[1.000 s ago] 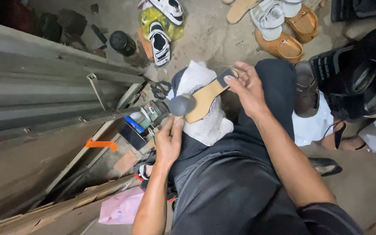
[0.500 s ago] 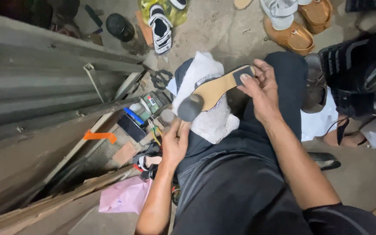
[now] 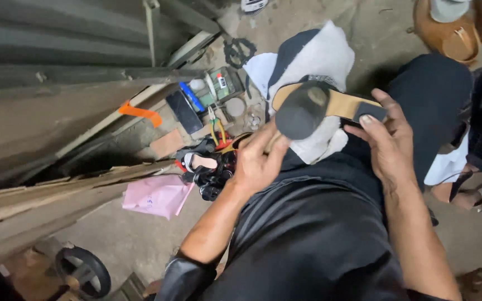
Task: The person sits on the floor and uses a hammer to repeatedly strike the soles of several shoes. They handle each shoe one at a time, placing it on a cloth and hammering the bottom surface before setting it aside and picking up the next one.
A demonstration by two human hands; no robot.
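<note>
My left hand [image 3: 258,161] is closed around a hammer [image 3: 301,114], its head resting on the tan shoe sole [image 3: 338,104].

My right hand [image 3: 386,147] pinches the sole's dark heel end, holding it on a white cloth [image 3: 324,58] across my lap; small tools [image 3: 213,97] lie on the ground beside.

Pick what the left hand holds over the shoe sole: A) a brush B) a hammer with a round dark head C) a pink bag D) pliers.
B: the left hand grips a handle whose round dark hammer head sits over the tan shoe sole, steadied by the right hand.
</note>
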